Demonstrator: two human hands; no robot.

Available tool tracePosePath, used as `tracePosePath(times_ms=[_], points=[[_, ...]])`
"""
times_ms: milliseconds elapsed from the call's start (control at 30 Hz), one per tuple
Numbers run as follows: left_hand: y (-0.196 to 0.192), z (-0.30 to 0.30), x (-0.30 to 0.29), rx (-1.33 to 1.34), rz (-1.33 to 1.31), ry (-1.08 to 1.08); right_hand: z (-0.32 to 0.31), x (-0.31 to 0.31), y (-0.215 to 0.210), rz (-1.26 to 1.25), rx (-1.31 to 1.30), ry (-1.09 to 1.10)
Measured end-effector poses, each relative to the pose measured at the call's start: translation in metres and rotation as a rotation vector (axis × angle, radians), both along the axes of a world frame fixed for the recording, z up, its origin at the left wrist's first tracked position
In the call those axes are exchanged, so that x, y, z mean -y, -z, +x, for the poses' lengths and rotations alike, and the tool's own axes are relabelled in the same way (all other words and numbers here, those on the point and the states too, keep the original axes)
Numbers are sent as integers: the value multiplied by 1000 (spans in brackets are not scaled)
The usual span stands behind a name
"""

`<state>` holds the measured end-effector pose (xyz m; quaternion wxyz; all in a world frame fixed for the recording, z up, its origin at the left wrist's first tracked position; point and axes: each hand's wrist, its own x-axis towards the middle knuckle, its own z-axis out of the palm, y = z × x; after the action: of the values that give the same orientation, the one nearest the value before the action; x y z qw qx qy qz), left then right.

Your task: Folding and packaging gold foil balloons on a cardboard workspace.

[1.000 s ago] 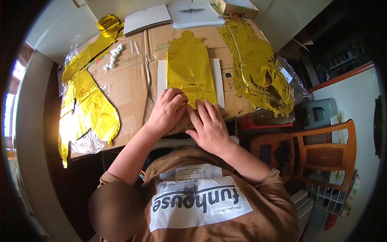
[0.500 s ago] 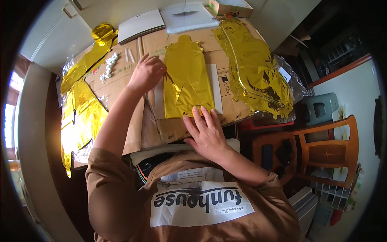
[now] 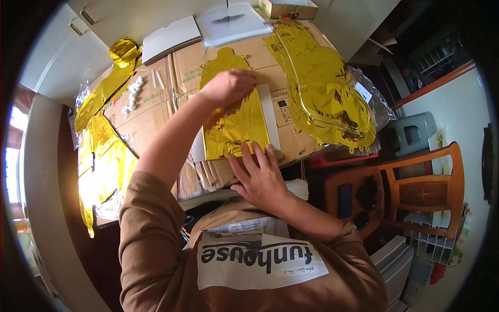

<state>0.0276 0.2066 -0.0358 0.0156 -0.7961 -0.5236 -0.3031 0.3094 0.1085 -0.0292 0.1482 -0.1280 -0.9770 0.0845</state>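
A gold foil balloon [image 3: 234,132], flat and uninflated, lies lengthwise in front of me over a white sheet [image 3: 270,112]. My right hand [image 3: 261,177] rests on its near end, fingers spread and pressed down. Above the upper part of the same balloon is my left hand [image 3: 231,88], its fingers curled together near the balloon's right edge. Whatever the left fingers may hold is hidden beneath the hand.
Beneath everything lies brown cardboard [image 3: 182,67]. More gold foil balloons [image 3: 322,83] lie at right, others [image 3: 106,151] at left beside a white twisted bundle [image 3: 134,96]. A white flat box [image 3: 171,39] and clear plastic sleeve [image 3: 234,23] sit behind. A wooden chair [image 3: 421,190] stands right.
My left hand has moved right from the balloon's left edge, across its upper part. The right hand stays on the near end. The view has shifted slightly.
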Motion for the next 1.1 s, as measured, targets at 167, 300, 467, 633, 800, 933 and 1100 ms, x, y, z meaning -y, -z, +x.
tracePosePath(times_ms=[167, 300, 467, 633, 800, 933, 1100], points=[[-8, -32, 8, -45, 206, -219, -1, -1, 0, -15, -15, -25], [-37, 0, 67, 98, 230, -459, 1, -4, -2, 0, -26, -13], [-35, 65, 161, -34, -37, -284, 3, -12, -16, -47, -22, -57], [-8, 102, 153, 17, -69, -662, 0, -37, -30, -188, -138, -109], [13, 101, 147, -120, -249, -794, -8, -119, -48, -783, -198, 102], [7, 103, 146, -134, -299, -785, -48, -195, -46, -532, -2, 173], [9, 103, 149, -127, -284, -793, -95, -233, -40, -491, 350, 137]])
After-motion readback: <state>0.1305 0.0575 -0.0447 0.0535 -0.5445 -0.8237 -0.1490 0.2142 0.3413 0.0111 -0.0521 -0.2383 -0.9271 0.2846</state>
